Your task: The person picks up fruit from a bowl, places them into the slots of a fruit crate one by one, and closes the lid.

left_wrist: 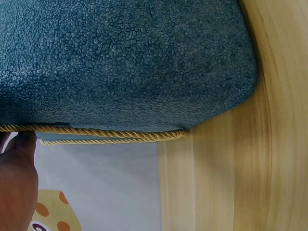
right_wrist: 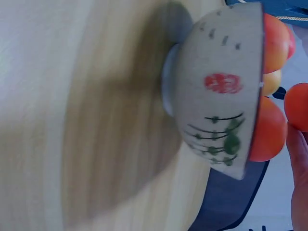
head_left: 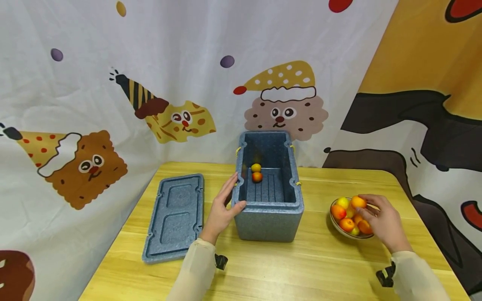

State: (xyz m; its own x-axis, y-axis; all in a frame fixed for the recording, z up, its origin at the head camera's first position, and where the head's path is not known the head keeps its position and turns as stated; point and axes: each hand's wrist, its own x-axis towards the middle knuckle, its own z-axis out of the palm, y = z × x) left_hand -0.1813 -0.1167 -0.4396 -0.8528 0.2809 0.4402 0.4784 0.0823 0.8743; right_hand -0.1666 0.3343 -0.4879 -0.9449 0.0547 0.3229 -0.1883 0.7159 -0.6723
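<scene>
A blue-grey foam box (head_left: 265,225) stands lidless on the table, with a yellow fruit (head_left: 256,167) and a red-orange fruit (head_left: 257,177) on its floor. My left hand (head_left: 222,211) rests against the box's left side, fingers stretched along the wall and thumb at the front corner. Twisted yellow cord (left_wrist: 120,134) runs beside its fingertips in the left wrist view. To the right, my right hand (head_left: 388,223) pinches an orange (right_wrist: 297,107) just above the patterned bowl (right_wrist: 207,91). Several orange, red and yellow fruits (head_left: 346,225) fill that bowl.
The box's flat foam lid (head_left: 180,221) lies on the wooden table (head_left: 263,267) left of the box. Behind the table hangs a cloth (head_left: 188,42) printed with cartoon figures. Dark wrist straps (head_left: 385,276) sit over both pale sleeves.
</scene>
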